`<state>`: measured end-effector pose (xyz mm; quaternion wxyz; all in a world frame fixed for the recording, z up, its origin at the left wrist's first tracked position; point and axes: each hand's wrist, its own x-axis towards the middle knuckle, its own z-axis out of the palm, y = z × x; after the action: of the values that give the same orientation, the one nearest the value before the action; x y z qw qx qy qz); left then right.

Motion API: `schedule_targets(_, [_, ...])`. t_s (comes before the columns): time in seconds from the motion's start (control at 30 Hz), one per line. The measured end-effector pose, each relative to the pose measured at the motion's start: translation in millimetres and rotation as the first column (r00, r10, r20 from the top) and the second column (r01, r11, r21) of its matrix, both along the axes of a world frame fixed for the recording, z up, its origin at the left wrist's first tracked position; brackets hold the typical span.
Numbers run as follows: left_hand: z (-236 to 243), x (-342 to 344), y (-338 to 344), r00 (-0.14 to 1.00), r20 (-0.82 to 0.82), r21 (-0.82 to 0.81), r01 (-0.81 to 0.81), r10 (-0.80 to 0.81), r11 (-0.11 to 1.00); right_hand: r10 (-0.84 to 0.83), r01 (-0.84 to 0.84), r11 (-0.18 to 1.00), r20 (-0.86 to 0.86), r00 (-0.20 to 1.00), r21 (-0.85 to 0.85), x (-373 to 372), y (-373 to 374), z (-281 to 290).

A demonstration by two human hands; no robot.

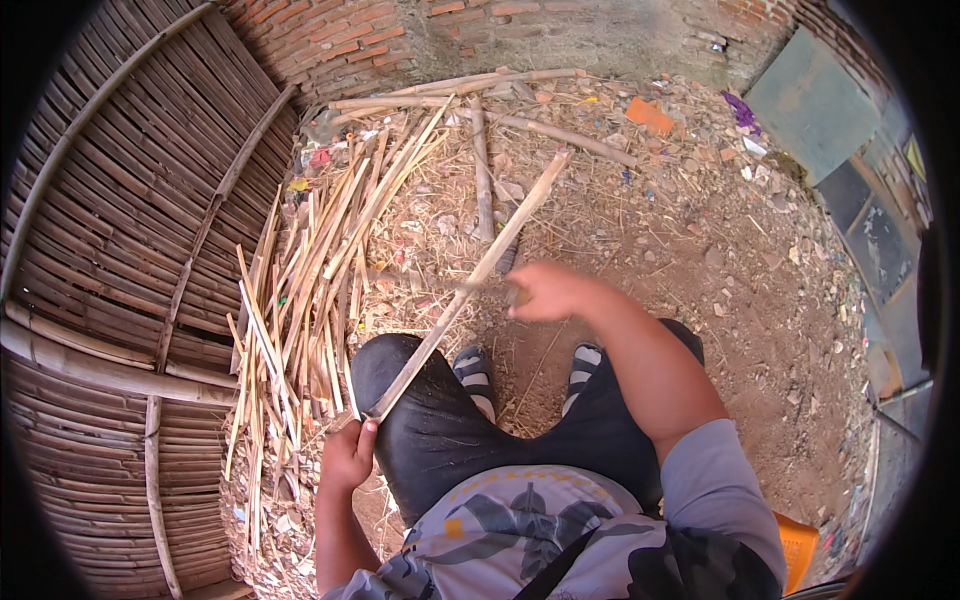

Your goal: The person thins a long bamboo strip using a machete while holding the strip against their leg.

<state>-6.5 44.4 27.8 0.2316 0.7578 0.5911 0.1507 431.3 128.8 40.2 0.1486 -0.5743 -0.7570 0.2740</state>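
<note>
A long bamboo strip [470, 285] runs on a slant from beside the person's left knee up toward the brick wall [400, 40], its far end lifted over the dirt. The left hand [348, 458] is closed around its near end, thumb on top, just beside the dark trousers. The right hand [545, 292] is closed on the handle of a knife [440, 282], whose blade is blurred and lies across the strip about halfway along; how firmly the blade bites cannot be told.

Under the strip lie the person's left thigh and two striped sandals [475, 372] on bare earth. To the left, close against the knee and the left hand, a thick heap of split bamboo slats [300, 290] fans upward and crowds that side. Beyond the heap stands a woven bamboo panel [120, 230], closing off the left edge. Several longer poles [480, 165] lie near the wall ahead, one just beside the strip's far tip.

The right side is the open room: dry dirt with scattered stones, straw and litter, running to some flat dark sheets [815, 100] at the far right. An orange object [797, 548] shows behind the right arm.
</note>
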Motion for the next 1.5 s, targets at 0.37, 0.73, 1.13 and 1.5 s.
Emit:
schedule_targets(0.37, [-3,0,-2,1.000,-0.009,0.009,-0.027,0.027,1.000,-0.276,0.269,0.957,-0.055,0.960,-0.105,48,13,16])
schedule_targets(0.73, [-3,-1,-4,0.999,-0.040,0.050,-0.032,0.034,0.998,0.222,-0.231,0.972,0.179,0.959,0.032,-20,-11,17])
schedule_targets(1.13, [-3,1,-2,1.000,-0.003,0.035,-0.012,0.012,0.999,0.090,-0.092,0.995,0.076,0.993,0.033,-13,-12,18])
schedule_targets(1.5, [-3,3,-3,0.999,0.043,0.025,-0.018,0.017,1.000,-0.245,0.243,0.967,-0.029,0.969,-0.076,36,8,24])
